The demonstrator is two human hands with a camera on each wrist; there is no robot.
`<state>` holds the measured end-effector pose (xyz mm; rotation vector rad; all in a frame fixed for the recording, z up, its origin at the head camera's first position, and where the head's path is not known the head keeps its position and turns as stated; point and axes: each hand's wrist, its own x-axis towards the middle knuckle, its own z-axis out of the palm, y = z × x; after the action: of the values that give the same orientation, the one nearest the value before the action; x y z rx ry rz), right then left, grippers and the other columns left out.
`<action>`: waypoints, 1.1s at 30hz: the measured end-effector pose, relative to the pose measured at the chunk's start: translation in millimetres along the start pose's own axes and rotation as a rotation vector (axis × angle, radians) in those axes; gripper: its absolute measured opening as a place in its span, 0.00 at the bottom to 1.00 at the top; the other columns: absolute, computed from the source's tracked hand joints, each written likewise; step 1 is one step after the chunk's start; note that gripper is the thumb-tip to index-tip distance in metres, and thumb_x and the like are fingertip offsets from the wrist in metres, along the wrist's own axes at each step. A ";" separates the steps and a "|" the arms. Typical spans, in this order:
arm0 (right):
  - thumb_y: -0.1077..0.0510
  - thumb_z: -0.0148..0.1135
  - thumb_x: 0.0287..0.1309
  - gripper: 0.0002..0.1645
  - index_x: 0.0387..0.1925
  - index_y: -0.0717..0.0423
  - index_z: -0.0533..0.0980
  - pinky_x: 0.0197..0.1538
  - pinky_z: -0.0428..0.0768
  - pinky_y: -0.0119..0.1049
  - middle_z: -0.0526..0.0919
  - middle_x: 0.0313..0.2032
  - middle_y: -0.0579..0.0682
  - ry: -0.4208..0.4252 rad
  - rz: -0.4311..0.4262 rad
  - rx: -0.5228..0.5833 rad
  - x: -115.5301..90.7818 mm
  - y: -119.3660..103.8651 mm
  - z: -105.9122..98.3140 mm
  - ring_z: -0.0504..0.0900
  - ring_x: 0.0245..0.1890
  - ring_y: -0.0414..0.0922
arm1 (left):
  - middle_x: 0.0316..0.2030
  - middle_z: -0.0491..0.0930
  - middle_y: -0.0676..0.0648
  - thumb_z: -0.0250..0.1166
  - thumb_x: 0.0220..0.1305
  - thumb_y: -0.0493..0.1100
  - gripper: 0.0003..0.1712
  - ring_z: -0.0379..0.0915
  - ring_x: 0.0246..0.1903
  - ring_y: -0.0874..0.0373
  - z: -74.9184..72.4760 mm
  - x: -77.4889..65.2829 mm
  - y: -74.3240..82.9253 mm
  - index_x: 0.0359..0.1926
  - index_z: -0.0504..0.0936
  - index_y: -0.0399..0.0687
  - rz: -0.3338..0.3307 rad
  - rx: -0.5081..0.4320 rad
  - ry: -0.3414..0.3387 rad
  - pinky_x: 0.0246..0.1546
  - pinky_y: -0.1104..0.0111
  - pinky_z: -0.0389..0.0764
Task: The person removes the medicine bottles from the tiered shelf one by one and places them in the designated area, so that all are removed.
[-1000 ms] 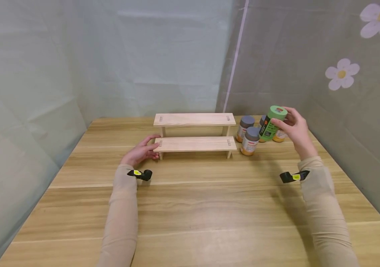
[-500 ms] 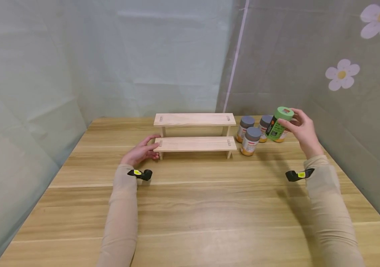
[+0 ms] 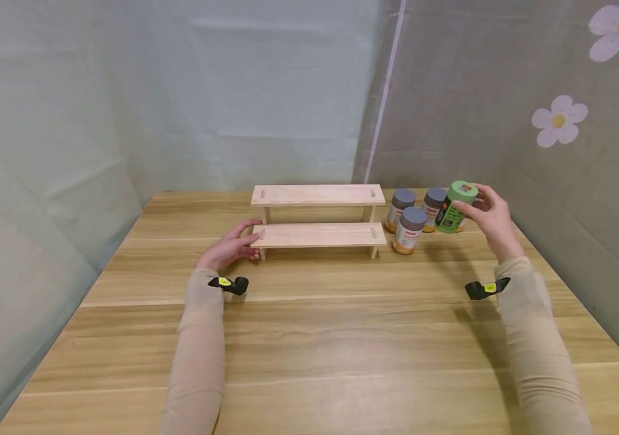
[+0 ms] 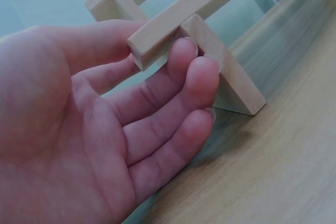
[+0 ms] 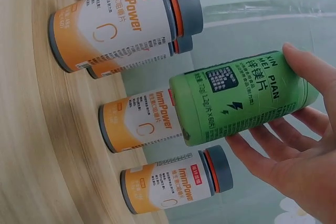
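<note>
A two-tier wooden step shelf [image 3: 317, 234] stands at the back middle of the table. My left hand [image 3: 229, 246] grips the left end of its lower board; in the left wrist view, curled fingers [image 4: 202, 85] lie by the shelf's leg [image 4: 226, 66]. My right hand [image 3: 490, 222] holds a green supplement bottle [image 5: 241, 98] by its upper part, raised off the table and slightly tilted. Beside it stand several white-and-orange vitamin bottles with grey lids, the nearest one [image 3: 408, 232] just right of the shelf. Another vitamin bottle [image 5: 176, 179] is mostly behind the green one in the head view.
The wood-grain table [image 3: 309, 338] stretches toward me in front of the shelf. Pale cloth [image 3: 266, 90] hangs behind the table, and a grey curtain with flowers [image 3: 560, 121] hangs along the right side. A small black camera sits on each wrist.
My right hand has carried the green bottle to the right, then slightly down, across the vitamin bottles. The bottle now leans less. My left hand and the shelf have stayed in place.
</note>
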<state>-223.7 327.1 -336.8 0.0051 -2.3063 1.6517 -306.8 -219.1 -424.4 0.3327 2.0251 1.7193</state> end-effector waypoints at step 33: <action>0.44 0.64 0.60 0.41 0.68 0.57 0.61 0.45 0.72 0.21 0.69 0.50 0.35 -0.103 0.056 -0.279 -1.6 35.8 1.6 0.73 0.46 0.28 | 0.51 0.67 0.44 0.49 0.76 0.47 0.33 0.78 0.32 0.64 0.4 -1.0 -0.5 0.75 0.48 0.52 0.010 -0.030 -0.015 0.40 0.72 0.79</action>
<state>-228.9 337.5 -370.8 -0.0363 -2.6187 1.3704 -305.6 -219.3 -424.7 0.3454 1.9883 1.7458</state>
